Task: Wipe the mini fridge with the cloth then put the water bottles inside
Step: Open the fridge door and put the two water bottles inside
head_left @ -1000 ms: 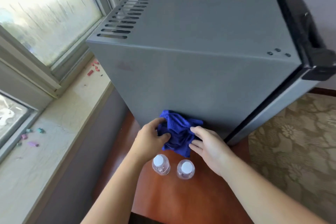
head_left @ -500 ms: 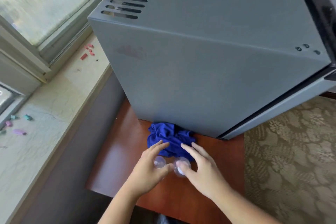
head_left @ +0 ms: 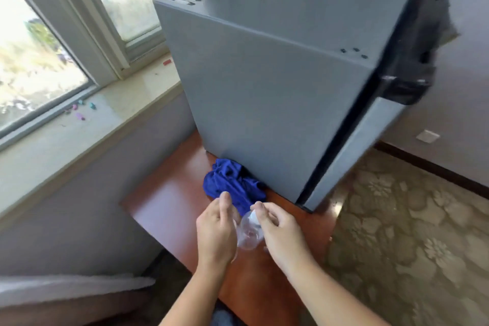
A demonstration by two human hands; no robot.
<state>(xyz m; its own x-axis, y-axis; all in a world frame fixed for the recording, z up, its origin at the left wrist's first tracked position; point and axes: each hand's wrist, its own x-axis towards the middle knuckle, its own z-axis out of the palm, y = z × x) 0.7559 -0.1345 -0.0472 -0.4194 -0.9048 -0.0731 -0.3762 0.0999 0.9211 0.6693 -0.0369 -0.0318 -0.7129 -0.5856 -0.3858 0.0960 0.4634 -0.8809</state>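
The right hand (head_left: pixel 277 230) is curled around the neck and white cap of a clear plastic water bottle (head_left: pixel 248 233), which tilts between the two hands just in front of the fridge, above the table edge. The left hand (head_left: pixel 215 227) is curled too, fingers bent inward at about the same height; a second bottle may be inside it, but the blur and the hand itself hide that, so what it grips cannot be told. The visible bottle is smooth and see-through, rounded at the shoulder.

Just beyond the hands, a blue cloth (head_left: pixel 232 184) lies crumpled in soft folds on the table (head_left: pixel 164 201), touching the foot of the fridge's near side. The table top is glossy reddish-brown wood with a straight edge.

The fridge (head_left: pixel 264 82) is a boxy grey metal cabinet with flat matte panels, a row of vent slots along its far top edge and three small dark screws near its right top corner. Its door (head_left: pixel 352 156), on the right side, appears closed, with a black handle piece at the top. Left of the fridge runs a pale stone windowsill (head_left: pixel 79 135) scattered with small coloured bits; right of it lies a floral-patterned carpet (head_left: pixel 410 219).
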